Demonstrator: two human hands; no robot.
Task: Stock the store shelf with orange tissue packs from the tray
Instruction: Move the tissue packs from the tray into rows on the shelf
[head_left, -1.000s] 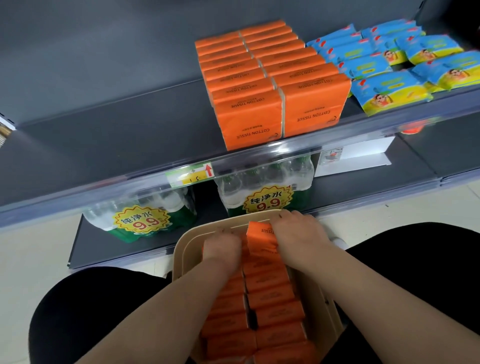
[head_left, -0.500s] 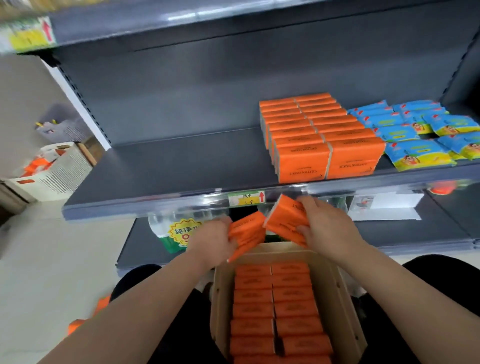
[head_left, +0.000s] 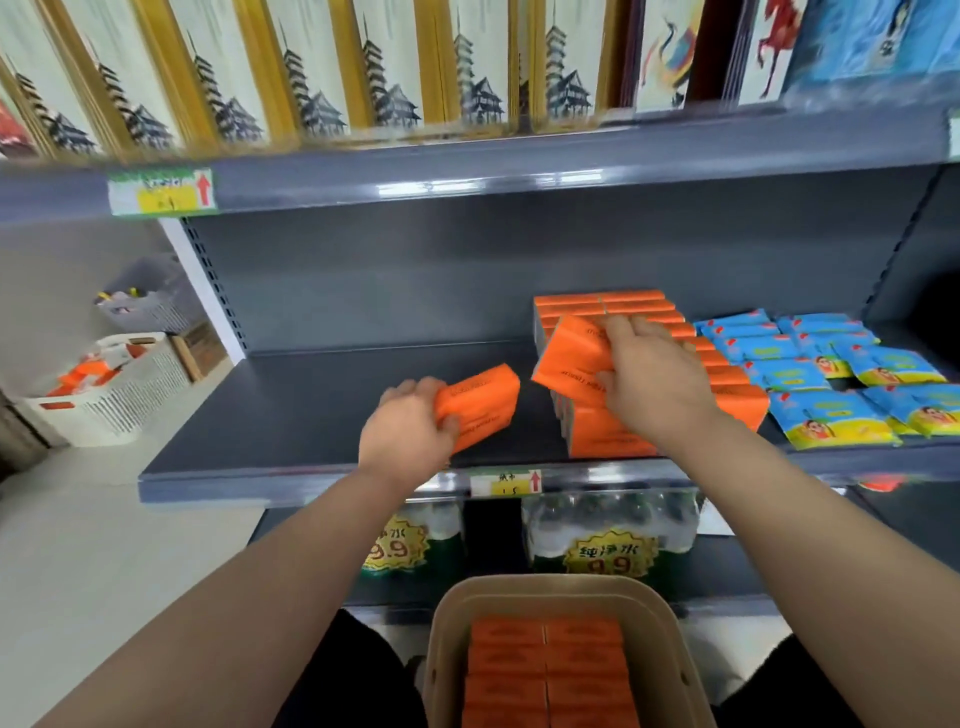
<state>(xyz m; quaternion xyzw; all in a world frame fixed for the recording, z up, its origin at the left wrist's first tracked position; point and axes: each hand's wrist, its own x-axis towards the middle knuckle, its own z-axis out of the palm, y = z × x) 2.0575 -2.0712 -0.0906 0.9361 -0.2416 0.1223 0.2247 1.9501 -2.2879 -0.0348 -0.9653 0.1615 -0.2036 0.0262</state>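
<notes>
Grey shelf, half bare: left hand gripping one pack, right hand pressing another pack, tilted, against stacked row; could topple it.

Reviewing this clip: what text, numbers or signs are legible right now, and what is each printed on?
"纯净水" over "9.9": yellow sticker on the right water pack.
"水", "9.9", partly hidden: left sticker on the left water pack.
Red arrow, print blurred: upper price tag, lower price tag.
Print on the left orange pack in the left hand and the right orange pack in the right hand: too blurred.
Blue packs: too small.
</notes>
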